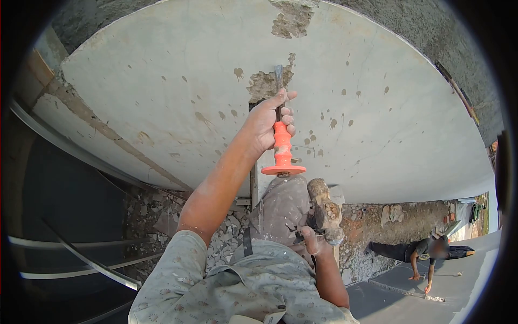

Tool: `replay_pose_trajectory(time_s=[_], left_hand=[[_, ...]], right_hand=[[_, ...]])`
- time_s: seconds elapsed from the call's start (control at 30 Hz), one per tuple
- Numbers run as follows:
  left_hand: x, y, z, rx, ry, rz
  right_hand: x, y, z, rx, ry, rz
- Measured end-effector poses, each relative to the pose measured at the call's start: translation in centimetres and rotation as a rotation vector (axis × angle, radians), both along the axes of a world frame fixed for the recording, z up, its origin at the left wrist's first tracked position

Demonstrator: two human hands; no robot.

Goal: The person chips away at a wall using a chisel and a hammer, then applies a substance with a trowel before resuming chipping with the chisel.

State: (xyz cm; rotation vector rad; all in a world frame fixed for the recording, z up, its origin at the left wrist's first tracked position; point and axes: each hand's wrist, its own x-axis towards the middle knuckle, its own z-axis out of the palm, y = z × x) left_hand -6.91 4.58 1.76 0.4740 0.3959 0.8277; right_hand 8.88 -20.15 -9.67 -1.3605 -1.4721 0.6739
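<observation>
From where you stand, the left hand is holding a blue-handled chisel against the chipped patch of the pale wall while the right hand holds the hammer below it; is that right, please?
Not quite: the chisel has an orange grip and guard, not blue. The head view shows the left hand holding it against the chipped patch of the pale wall, with the right hand holding the hammer below it.
</observation>
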Motion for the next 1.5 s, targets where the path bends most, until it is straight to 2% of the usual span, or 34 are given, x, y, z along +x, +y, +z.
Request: replay_pose_trajectory(time_s=[0.07, 0.13, 0.17, 0.23, 0.27, 0.33, 0.37, 0.53, 0.6, 0.63, 0.67, 0.7, 0.77, 0.83, 0.87, 0.9, 0.93, 1.0, 1.03, 1.1, 1.2, 1.3, 1.33, 1.4, 1.43, 1.5], left_hand=[[0.2, -0.2, 0.3, -0.064, -0.063, -0.001], [0.7, -0.7, 1.6, -0.111, -0.098, 0.042], [1.1, -1.0, 2.3, -0.129, -0.101, 0.085], [1.5, -1.1, 2.7, -0.157, -0.143, 0.125], [1.5, -1.0, 2.7, -0.168, -0.185, 0.122], [1.6, -0.9, 2.8, -0.198, -0.243, 0.122], [1.7, -0.9, 3.0, -0.215, -0.26, 0.124], [3.0, -1.3, 3.8, -0.259, -0.287, 0.173], [3.5, -1.6, 4.6, -0.257, -0.239, 0.217], [3.4, -1.7, 4.6, -0.272, -0.262, 0.205], [3.4, -1.5, 4.8, -0.281, -0.285, 0.194], [3.2, -1.4, 5.1, -0.289, -0.309, 0.186], [2.9, -1.5, 5.9, -0.311, -0.299, 0.175], [2.9, -1.4, 6.0, -0.334, -0.296, 0.182], [3.0, -1.3, 6.0, -0.344, -0.296, 0.191], [3.1, -1.3, 6.0, -0.352, -0.296, 0.197], [3.0, -1.3, 6.1, -0.35, -0.308, 0.195], [3.1, -1.2, 6.0, -0.343, -0.326, 0.183], [3.4, -0.9, 6.0, -0.332, -0.326, 0.185], [3.7, -0.6, 5.4, -0.332, -0.334, 0.201], [3.8, -0.4, 5.9, -0.414, -0.354, 0.182], [3.6, -0.9, 6.5, -0.413, -0.341, 0.176], [3.7, -0.8, 6.3, -0.425, -0.35, 0.168], [3.8, -0.6, 6.4, -0.431, -0.37, 0.145], [3.9, -0.4, 6.4, -0.439, -0.383, 0.147], [4.2, 0.0, 6.5, -0.447, -0.402, 0.143]], right_hand=[[0.5, -0.7, 1.2, 0.041, -0.053, 0.037], [0.7, -1.4, 1.7, 0.084, -0.237, 0.006], [0.7, -2.5, 3.1, 0.088, -0.114, 0.027], [-1.5, -2.4, 7.7, 0.286, 0.133, 0.13], [-3.7, -0.6, 10.3, 0.48, 0.255, 0.212], [-3.6, 0.8, 12.4, 0.582, 0.202, 0.366], [-1.3, 0.9, 12.8, 0.49, 0.025, 0.435], [-3.0, 1.3, 9.7, 0.075, -0.34, -0.132], [-2.7, 1.5, 10.4, 0.315, -0.578, -0.091], [-1.9, 0.5, 11.5, 0.024, -0.562, 0.006], [-1.5, -0.9, 11.8, 0.14, -0.771, -0.075], [-1.3, -1.6, 12.4, 0.221, -0.661, -0.063], [-1.4, 0.3, 14.9, 0.572, -0.042, 0.275], [-0.2, 1.4, 16.4, 0.766, 0.13, 0.612], [-1.1, 1.4, 15.7, 0.885, 0.13, 0.521], [-2.3, 1.9, 14.3, 0.908, 0.105, 0.323], [-3.5, 2.9, 12.1, 0.783, 0.101, 0.172], [-1.7, 2.6, 9.0, 0.215, -0.147, -0.023], [-1.3, 2.3, 9.3, 0.137, -0.201, -0.033], [-1.5, 1.2, 10.6, 0.229, -0.142, -0.049], [-3.9, 0.3, 15.7, 0.613, 0.242, 0.083], [-1.5, -0.7, 18.2, 0.948, 0.092, 0.242], [-2.1, 0.0, 17.3, 0.926, 0.078, 0.146], [-3.4, 1.5, 15.7, 0.865, 0.052, -0.038], [-1.4, 2.1, 12.0, 0.491, -0.052, -0.137], [-1.4, 2.4, 11.6, 0.299, 0.003, -0.167]])
